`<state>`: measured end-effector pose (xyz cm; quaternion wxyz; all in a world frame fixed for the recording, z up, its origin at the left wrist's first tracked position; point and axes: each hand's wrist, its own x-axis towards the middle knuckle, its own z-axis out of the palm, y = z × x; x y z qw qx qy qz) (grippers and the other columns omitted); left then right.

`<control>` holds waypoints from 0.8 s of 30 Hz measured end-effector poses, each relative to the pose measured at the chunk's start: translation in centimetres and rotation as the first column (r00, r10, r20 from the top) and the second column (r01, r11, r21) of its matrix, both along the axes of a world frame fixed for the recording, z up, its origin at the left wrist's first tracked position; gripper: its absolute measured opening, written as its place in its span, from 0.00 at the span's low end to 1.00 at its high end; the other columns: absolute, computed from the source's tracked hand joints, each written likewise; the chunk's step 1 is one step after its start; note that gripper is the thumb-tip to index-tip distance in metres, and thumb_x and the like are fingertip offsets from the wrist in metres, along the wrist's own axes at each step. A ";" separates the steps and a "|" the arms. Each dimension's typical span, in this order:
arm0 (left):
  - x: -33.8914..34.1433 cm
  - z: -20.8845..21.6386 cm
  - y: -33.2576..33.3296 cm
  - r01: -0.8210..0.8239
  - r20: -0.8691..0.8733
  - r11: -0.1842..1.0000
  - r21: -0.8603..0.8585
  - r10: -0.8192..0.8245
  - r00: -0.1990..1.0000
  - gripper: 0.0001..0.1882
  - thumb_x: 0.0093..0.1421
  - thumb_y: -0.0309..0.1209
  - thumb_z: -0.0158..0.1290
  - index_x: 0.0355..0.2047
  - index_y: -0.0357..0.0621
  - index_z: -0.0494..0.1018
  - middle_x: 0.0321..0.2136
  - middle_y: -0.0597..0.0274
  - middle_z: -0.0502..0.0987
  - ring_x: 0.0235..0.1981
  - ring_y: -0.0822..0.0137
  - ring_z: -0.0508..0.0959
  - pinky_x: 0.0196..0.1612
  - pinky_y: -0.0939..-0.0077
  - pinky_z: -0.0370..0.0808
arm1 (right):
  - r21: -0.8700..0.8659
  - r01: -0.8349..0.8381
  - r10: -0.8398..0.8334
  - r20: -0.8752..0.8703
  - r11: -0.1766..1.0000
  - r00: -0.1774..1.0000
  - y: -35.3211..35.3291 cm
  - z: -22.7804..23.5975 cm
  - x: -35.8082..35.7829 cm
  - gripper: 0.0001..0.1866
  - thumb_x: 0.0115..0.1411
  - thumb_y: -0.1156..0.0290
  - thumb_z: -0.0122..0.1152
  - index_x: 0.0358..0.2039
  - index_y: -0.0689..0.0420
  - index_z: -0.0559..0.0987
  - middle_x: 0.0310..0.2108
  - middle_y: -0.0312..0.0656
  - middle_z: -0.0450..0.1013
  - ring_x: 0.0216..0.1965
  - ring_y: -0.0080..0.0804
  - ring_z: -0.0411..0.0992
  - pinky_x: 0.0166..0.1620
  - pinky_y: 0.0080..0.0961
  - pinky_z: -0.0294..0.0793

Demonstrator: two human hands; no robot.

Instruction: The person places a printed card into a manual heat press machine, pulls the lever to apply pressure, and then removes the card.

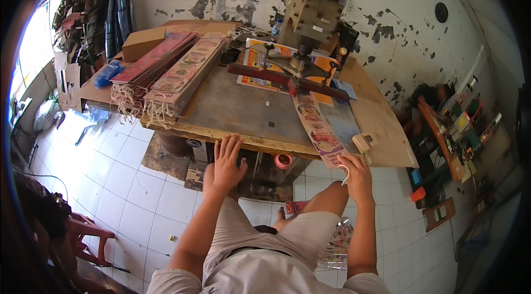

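Observation:
My right hand [357, 177] pinches the near end of a long printed strip [318, 128], with a loop of white cord hanging at the fingers. The strip reaches back across the worktable [243, 111] to beneath the red crossbar [276, 77] of a press machine [312, 23]. At the table's front edge, my left hand [227, 164] is open with fingers spread, holding nothing. Two piles lie on the table's left: reddish printed strips [157, 56] and paler printed strips [191, 67], both with white cords dangling at the near ends.
A small wooden block [364, 142] sits right of the strip. Colourful printed sheets [257, 61] lie beneath the press. A cardboard box [142, 44] stands behind the piles. Under the table hangs a pink cup [283, 161]. Left on the floor is a red stool [88, 236]; another person [428, 97] is at right.

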<state>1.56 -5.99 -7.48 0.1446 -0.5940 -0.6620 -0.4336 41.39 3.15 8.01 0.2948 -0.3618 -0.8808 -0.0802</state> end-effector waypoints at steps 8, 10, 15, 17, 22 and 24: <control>-0.4 0.4 -0.3 -0.049 -0.063 0.998 -0.041 0.047 0.997 0.42 0.58 0.30 0.62 0.74 0.47 0.66 0.76 0.57 0.65 0.81 0.47 0.57 0.81 0.39 0.48 | 0.020 -0.034 0.032 0.088 0.999 0.996 -9.1 5.5 4.1 0.16 0.65 0.76 0.63 0.52 0.56 0.88 0.48 0.40 0.82 0.54 0.46 0.78 0.58 0.44 0.76; 0.0 0.6 -0.5 -0.042 -0.050 0.998 -0.054 0.039 0.998 0.42 0.58 0.30 0.62 0.74 0.47 0.66 0.77 0.57 0.65 0.81 0.48 0.56 0.81 0.40 0.47 | -0.033 -0.104 0.102 -0.032 0.994 0.994 -11.1 7.5 6.1 0.13 0.64 0.72 0.66 0.48 0.56 0.88 0.46 0.42 0.82 0.51 0.47 0.79 0.56 0.44 0.77; 1.9 1.9 -0.8 -0.092 0.078 0.994 -0.065 0.097 0.992 0.41 0.59 0.31 0.62 0.74 0.46 0.66 0.77 0.58 0.65 0.82 0.48 0.55 0.81 0.41 0.46 | 0.262 -0.173 0.262 -0.355 0.949 0.897 -12.0 7.4 14.1 0.13 0.64 0.59 0.72 0.34 0.54 0.78 0.37 0.40 0.78 0.41 0.42 0.77 0.48 0.46 0.78; 3.2 2.8 -0.7 -0.113 0.107 0.991 -0.072 0.120 0.987 0.39 0.64 0.34 0.62 0.75 0.45 0.65 0.77 0.56 0.64 0.81 0.48 0.57 0.81 0.42 0.46 | 0.375 -0.086 0.223 -0.339 0.923 0.914 -11.9 7.3 18.3 0.16 0.69 0.57 0.67 0.30 0.48 0.71 0.33 0.34 0.76 0.40 0.37 0.73 0.50 0.43 0.72; 5.0 4.6 0.3 0.261 0.456 0.958 0.116 -0.285 0.843 0.43 0.74 0.46 0.58 0.79 0.35 0.56 0.78 0.43 0.59 0.81 0.44 0.56 0.81 0.50 0.47 | 0.181 -0.037 0.169 -0.804 0.983 0.570 -9.3 3.4 23.3 0.22 0.75 0.44 0.62 0.40 0.51 0.71 0.40 0.35 0.67 0.44 0.33 0.62 0.52 0.38 0.64; 5.1 4.7 0.1 0.308 0.553 0.917 0.253 -0.399 0.731 0.45 0.75 0.48 0.56 0.80 0.33 0.52 0.79 0.41 0.57 0.81 0.46 0.54 0.81 0.53 0.47 | 0.032 -0.027 0.040 -0.905 0.999 0.423 -7.2 0.8 22.7 0.24 0.74 0.44 0.65 0.44 0.54 0.73 0.43 0.38 0.66 0.50 0.33 0.64 0.59 0.38 0.64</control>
